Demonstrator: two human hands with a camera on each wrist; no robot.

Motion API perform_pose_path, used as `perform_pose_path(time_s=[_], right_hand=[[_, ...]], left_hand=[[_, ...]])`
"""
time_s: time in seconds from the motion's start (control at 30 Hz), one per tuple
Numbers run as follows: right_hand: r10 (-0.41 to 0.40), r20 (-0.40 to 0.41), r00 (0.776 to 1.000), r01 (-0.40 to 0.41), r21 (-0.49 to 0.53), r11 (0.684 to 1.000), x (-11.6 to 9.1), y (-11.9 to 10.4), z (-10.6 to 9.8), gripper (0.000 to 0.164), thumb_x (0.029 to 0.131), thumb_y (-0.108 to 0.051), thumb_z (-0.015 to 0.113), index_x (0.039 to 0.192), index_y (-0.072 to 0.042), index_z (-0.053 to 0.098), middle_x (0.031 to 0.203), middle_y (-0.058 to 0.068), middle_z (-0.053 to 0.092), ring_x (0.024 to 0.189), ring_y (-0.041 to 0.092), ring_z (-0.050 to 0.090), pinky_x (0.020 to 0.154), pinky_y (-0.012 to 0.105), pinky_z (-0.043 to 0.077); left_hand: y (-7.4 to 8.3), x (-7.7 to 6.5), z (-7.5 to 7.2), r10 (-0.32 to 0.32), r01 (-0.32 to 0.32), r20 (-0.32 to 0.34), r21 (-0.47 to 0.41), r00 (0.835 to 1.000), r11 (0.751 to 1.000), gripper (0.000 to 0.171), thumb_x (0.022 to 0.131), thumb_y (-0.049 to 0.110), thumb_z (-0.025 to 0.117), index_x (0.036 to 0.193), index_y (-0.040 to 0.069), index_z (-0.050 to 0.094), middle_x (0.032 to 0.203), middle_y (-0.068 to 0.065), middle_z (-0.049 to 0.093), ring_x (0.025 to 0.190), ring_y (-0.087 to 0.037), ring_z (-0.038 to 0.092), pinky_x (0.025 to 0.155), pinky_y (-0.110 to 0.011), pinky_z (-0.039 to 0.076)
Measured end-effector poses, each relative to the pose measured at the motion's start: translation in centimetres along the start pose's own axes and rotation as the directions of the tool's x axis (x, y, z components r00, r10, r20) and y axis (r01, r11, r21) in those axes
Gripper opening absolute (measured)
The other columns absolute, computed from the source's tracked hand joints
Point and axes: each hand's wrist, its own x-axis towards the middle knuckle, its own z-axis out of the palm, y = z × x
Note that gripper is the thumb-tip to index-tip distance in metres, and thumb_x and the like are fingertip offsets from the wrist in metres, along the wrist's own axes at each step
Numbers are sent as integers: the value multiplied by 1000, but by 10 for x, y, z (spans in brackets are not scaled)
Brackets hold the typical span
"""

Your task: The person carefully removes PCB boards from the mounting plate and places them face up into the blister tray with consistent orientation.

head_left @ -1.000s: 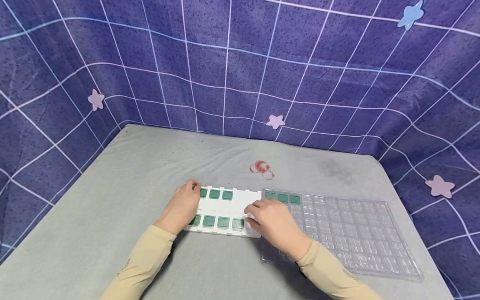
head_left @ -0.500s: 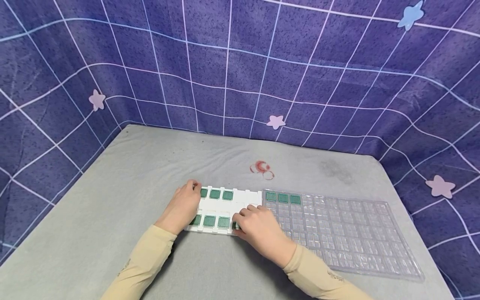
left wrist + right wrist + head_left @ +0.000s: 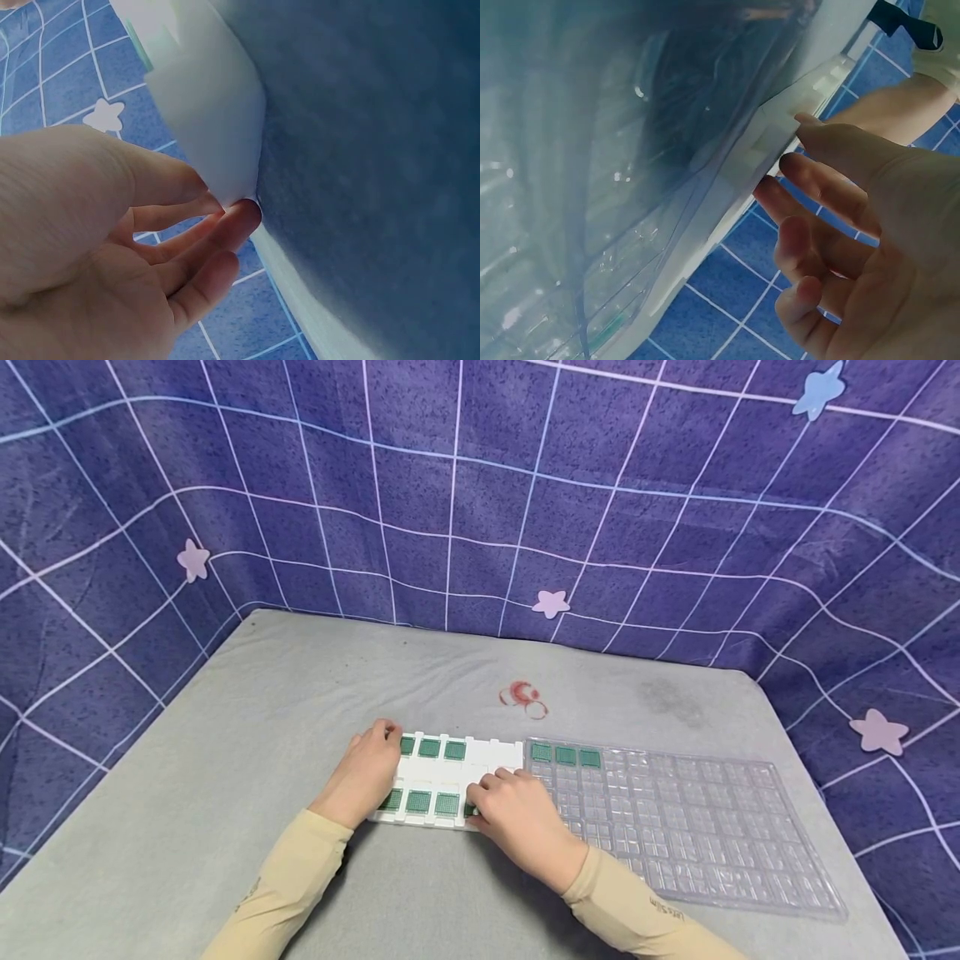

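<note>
A white plastic holder [image 3: 431, 770] lies on the table, with small green circuit boards [image 3: 447, 804] set in a back row and a front row. My left hand [image 3: 365, 772] grips the holder's left end between thumb and fingers; the left wrist view shows the fingertips at the corner of the white holder [image 3: 217, 112]. My right hand [image 3: 517, 814] is at the front row's right end. Its thumb and forefinger pinch the last green circuit board [image 3: 470, 810] there, mostly hidden by the fingers. In the right wrist view, the thumb and fingertips of this hand [image 3: 847, 225] meet the holder's edge.
A clear plastic tray [image 3: 697, 818] of many pockets stands against the holder's right end, with 3 green boards [image 3: 566, 756] in its back left corner. A red stain [image 3: 522, 693] marks the grey cloth behind. Purple gridded curtain [image 3: 480, 527] walls the table's back and sides.
My right hand has moved left from the holder's right end onto the last front-row board, covering most of it. The left hand has stayed at the holder's left end.
</note>
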Motion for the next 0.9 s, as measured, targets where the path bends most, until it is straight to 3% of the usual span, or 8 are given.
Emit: perform_pose_path(time_s=[0.5, 0.9], right_hand=[[-15, -33, 999, 17, 55, 998, 1, 4, -1, 25, 69, -31, 89, 74, -23, 65, 70, -10, 63, 64, 9, 58, 55, 23, 42], [-13, -14, 1000, 14, 64, 998, 2, 4, -1, 23, 69, -29, 88, 77, -24, 68, 73, -11, 65, 67, 9, 59, 57, 25, 45]], left_hand=[[0, 0, 1, 5, -5, -2, -6, 1000, 1000, 35, 97, -7, 51, 130, -18, 58, 127, -30, 59, 112, -40, 63, 93, -48, 50], [-1, 0, 1, 7, -7, 4, -1, 1000, 1000, 35, 96, -8, 53, 129, -18, 58, 128, -30, 59, 112, -40, 63, 92, -48, 50]])
